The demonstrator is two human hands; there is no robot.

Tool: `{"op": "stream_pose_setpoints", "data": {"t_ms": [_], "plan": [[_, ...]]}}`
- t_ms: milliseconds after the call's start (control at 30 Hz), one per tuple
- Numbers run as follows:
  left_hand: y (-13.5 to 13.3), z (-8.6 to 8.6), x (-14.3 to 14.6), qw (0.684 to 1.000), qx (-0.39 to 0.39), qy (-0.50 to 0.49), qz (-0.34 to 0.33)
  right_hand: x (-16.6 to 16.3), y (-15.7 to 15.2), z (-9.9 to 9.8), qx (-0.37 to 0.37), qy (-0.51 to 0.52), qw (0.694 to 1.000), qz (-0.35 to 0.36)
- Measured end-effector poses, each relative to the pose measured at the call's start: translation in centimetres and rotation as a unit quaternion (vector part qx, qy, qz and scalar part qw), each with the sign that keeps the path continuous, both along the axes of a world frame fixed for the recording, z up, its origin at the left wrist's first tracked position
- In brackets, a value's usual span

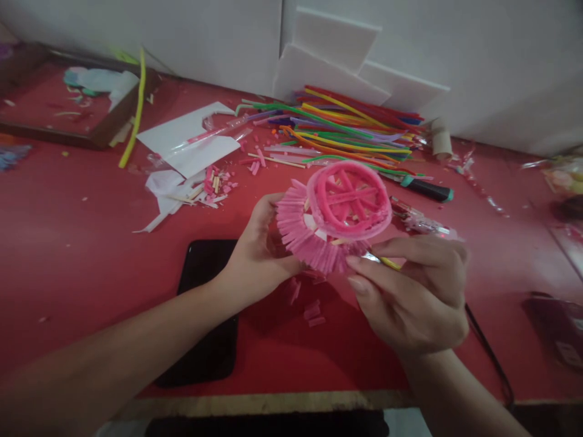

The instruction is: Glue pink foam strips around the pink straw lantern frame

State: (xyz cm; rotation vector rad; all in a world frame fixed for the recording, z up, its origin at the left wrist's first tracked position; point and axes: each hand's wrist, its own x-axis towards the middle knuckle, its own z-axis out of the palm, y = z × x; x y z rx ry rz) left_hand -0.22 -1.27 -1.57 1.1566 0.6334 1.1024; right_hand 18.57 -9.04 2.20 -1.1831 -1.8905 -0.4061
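Pink fringed craft (334, 198) was up above the red bench (319, 364).
On my feed, the left hand (258, 254) had its grip around the craft's left side; the right hand (419, 291) pinched a slim silver-and-yellow tool (390, 263) at the lower-right fringe.

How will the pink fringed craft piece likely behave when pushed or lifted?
The pink fringed craft piece is probably light for its size: the left hand holds it up, and its spokes have open gaps between them. The fringe likely bends easily, being cut into thin strips. The round rim might roll if stood on edge.
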Motion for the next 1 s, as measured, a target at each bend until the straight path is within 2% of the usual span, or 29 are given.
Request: {"op": "stream_pose_setpoints", "data": {"t_ms": [400, 700, 833, 1000], "plan": [[-0.02, -0.25, 0.0, 1.0, 0.01, -0.008, -0.012, -0.14, 0.03, -0.26, 0.003, 0.0, 1.0, -0.016], [0.0, 0.03, 0.22, 0.999, 0.012, -0.025, -0.024, -0.06, -0.1, 0.0, -0.011, -0.005, 1.0, -0.003], [0.09, -0.1, 0.1, 0.999, 0.034, -0.028, -0.032, 0.09, -0.07, -0.06, 0.008, -0.018, 1.0, 0.011], [0.1, -0.23, 0.1, 0.999, 0.026, -0.031, -0.036, 0.2, -0.07, -0.23, -0.025, -0.029, 0.999, 0.002]]}}
